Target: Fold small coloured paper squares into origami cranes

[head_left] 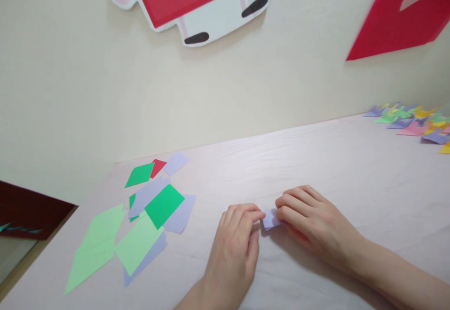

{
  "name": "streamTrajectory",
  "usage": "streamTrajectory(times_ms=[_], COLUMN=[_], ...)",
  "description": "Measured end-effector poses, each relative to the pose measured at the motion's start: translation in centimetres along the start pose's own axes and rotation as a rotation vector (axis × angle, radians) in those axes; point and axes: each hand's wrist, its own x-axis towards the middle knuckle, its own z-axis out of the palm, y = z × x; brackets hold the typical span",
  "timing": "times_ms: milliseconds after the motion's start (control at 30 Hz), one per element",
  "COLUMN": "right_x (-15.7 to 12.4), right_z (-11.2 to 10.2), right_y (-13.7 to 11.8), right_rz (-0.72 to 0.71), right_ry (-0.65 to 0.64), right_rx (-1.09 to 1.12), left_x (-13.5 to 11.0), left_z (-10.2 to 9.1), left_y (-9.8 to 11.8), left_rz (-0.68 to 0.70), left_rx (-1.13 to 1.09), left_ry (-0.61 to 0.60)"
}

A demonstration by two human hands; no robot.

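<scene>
"Fingers (259,215) bent close on the left hand (232,244), tips at the left edge of the slip (270,219)!"

"And the right hand (312,223)?"

"Overlapping its right end. Pinching or pressing, can't tell for either. Slip's between them, full length hidden."

Small lavender paper piece (270,219), plain-faced, showing a fairly straight lower edge, bridging the gap between left hand (235,242) and right hand (311,218), left edge meeting one hand's fingertips, right end disappearing beneath the other's.
</scene>
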Motion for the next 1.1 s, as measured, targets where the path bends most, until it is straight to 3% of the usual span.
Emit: streamTrajectory(times_ms=[133, 367, 500, 633, 767, 1100], right_x=[-0.2, -0.2, 0.1, 0.2, 0.5, 1.1], right_z=[0.0, -0.7, -0.6, 0.1, 0.5, 0.6], right_y=[0.9, 2.1, 1.7, 1.1, 0.6, 0.3], right_rz=[-0.037, 0.008, 0.145, 0.265, 0.321, 0.387], right_ry=[-0.098, -0.232, -0.229, -0.196, -0.175, -0.176], right_rx=[0.029, 0.224, 0.298, 0.305, 0.309, 0.306], left_x=[-0.6, -1.0, -1.0, -1.1, -1.1, -0.8], left_z=[-0.4, -0.2, 0.1, 0.5, 0.6, 1.1], left_y=[0.1, -0.3, -0.2, -0.1, -0.2, -0.2], left_rz=[0.141, 0.279, 0.334, 0.299, 0.295, 0.391], left_rx=[0.207, 0.395, 0.466, 0.422, 0.411, 0.552], left_ry=[-0.1, -0.106, -0.036, -0.023, -0.041, 0.081])
